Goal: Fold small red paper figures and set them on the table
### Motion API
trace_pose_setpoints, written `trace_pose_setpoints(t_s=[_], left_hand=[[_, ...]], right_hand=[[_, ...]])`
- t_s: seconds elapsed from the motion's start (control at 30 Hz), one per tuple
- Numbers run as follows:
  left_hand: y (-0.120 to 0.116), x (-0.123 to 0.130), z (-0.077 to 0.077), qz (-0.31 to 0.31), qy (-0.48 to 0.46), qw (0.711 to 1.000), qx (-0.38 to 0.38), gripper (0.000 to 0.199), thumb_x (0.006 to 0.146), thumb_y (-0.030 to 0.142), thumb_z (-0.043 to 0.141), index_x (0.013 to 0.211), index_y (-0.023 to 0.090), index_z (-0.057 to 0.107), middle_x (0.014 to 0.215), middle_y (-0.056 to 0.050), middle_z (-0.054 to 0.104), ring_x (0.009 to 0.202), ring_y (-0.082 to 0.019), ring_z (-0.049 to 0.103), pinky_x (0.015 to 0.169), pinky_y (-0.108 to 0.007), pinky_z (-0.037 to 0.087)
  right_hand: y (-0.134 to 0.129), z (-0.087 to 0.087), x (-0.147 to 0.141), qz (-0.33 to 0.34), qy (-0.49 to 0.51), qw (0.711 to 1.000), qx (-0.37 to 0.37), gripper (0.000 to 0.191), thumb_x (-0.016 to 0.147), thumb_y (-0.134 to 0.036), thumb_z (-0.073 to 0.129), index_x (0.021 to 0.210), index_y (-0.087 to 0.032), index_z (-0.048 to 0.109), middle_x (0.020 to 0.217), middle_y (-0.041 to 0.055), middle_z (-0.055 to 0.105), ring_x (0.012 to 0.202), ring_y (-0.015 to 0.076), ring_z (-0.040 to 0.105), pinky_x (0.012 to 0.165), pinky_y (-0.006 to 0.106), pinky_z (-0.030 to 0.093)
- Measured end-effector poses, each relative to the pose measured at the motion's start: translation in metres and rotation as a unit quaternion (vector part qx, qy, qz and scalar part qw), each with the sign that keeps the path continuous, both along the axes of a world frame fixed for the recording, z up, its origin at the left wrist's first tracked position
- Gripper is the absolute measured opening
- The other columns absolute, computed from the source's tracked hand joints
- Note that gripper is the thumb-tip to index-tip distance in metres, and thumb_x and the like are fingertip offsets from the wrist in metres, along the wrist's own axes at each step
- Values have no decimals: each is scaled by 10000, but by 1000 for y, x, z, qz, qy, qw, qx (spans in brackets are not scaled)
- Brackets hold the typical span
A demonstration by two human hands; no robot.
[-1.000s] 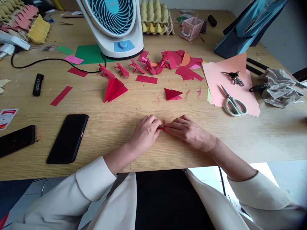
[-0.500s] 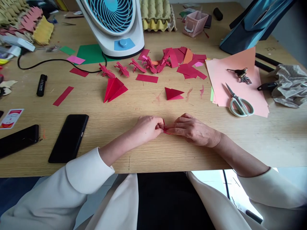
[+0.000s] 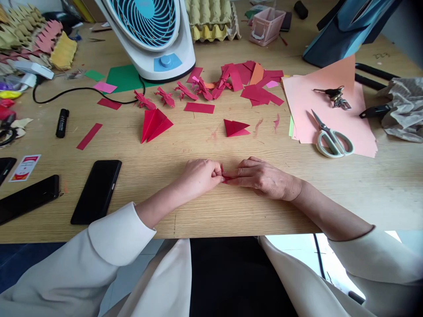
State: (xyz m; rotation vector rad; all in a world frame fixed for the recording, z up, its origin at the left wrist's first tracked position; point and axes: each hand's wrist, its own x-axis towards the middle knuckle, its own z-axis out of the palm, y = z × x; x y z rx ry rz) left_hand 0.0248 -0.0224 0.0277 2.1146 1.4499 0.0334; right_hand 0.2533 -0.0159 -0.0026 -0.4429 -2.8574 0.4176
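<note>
A small folded piece of red paper (image 3: 224, 178) lies between my hands near the table's front middle. My left hand (image 3: 204, 176) is closed, its thumb and forefinger pinching the left end of the paper. My right hand (image 3: 264, 178) comes in from the right, fingers pressed together, with the fingertips closed on the paper's right side; part of it is hidden under them. Beyond my hands lie a red folded triangle (image 3: 235, 128) and a larger pleated red piece (image 3: 155, 125). Several small folded red figures (image 3: 165, 96) stand in a row behind these.
At the left are two black phones (image 3: 96, 191) (image 3: 29, 199) and a black marker (image 3: 62, 123). Scissors (image 3: 333, 143) rest on pink paper sheets (image 3: 300, 105) at the right. A white fan (image 3: 178, 44), egg cartons (image 3: 211, 13) and a pink basket (image 3: 267, 26) stand behind.
The view has shifted slightly, so things on the table appear a little displaced. My hands remain together at the red paper, with little change in their grip.
</note>
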Motion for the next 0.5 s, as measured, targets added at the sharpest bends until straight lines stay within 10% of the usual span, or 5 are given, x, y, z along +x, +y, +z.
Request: trace_pose_setpoints(t_s=[0.5], left_hand=[[-33,2,-19,-3,3,984,180,125,900,148,579,793,180,635,836,-31,692,843,-206,629,792,-346,430]], right_hand=[[-4,-8,-1,-14,42,999,16,408,1006,-155,403,1365,-189,595,1249,111,683,1006,237,537,877,382,438]])
